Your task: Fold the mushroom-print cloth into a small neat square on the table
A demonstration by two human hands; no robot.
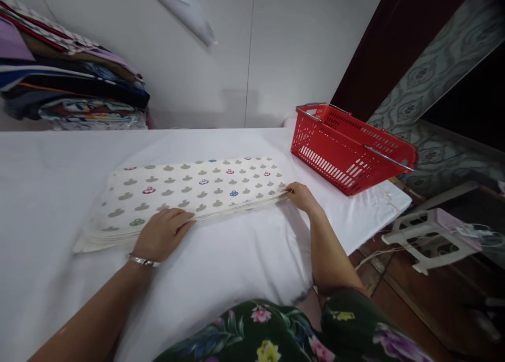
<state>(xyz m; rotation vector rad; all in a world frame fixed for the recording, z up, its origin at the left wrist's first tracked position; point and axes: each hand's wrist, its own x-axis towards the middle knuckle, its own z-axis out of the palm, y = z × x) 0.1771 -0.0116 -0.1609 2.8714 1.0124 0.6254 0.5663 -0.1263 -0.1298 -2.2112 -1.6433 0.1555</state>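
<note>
A long folded cloth, white with grey, red, blue and green mushroom-like prints, lies flat on the white-covered table. Its layers show along the front edge. At that edge, left of the middle, my left hand has its fingers on top and its thumb close below, closed on the layers. A silver bracelet circles the left wrist. My right hand pinches the cloth's near right corner between thumb and fingers.
On the right of the table stands a red plastic basket with metal handles. Several folded fabrics are stacked at the back left against the wall. A white plastic stool stands on the floor beyond the table's right corner.
</note>
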